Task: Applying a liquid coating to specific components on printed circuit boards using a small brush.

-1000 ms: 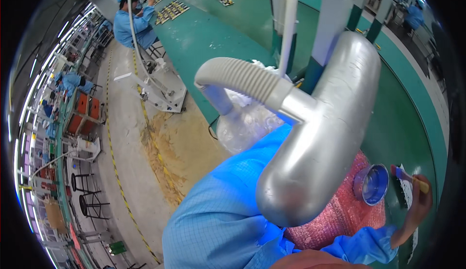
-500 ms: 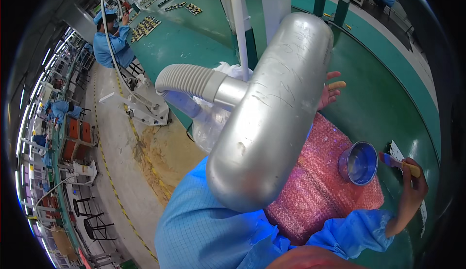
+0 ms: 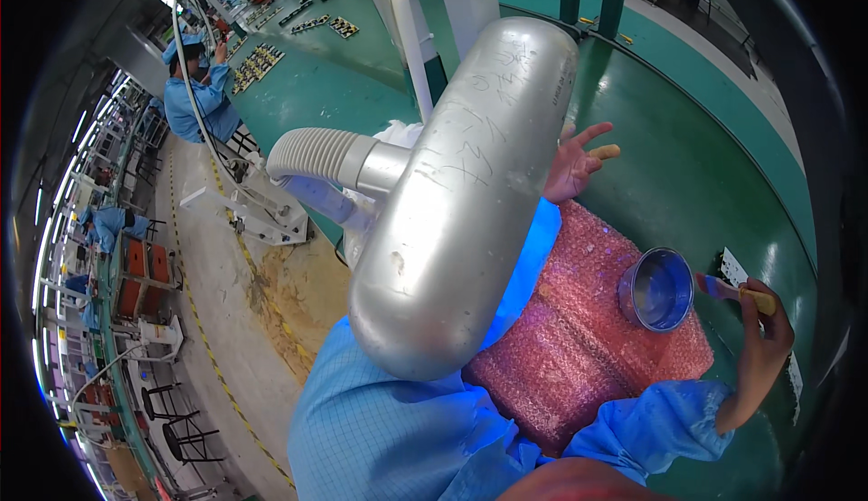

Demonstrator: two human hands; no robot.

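Observation:
My right hand [image 3: 765, 338] grips a brush [image 3: 726, 290] by its wooden handle. The bristle end points left, toward a round metal cup [image 3: 662, 291] with a bluish inside. That cup stands on a pink bubble-wrap sheet [image 3: 579, 311] spread over the green table. Beyond the sheet, my left hand [image 3: 577, 165] is raised with fingers apart and palm showing, nothing in it; a tan cover sits on one finger. A big silver duct hood [image 3: 461, 193] hides part of my left forearm. Behind the brush lies a white perforated strip [image 3: 733, 268], partly covered.
A ribbed grey hose [image 3: 312, 153] joins the hood on its left, with a clear plastic bag below. White posts [image 3: 413, 40] rise from the green table [image 3: 678, 166]. Farther back sit trays of small parts [image 3: 258, 67] and a co-worker in blue [image 3: 201, 94].
My left hand has come out more from behind the hood, and its blue sleeve now shows. The whole view has shifted slightly. The brush remains in my right hand.

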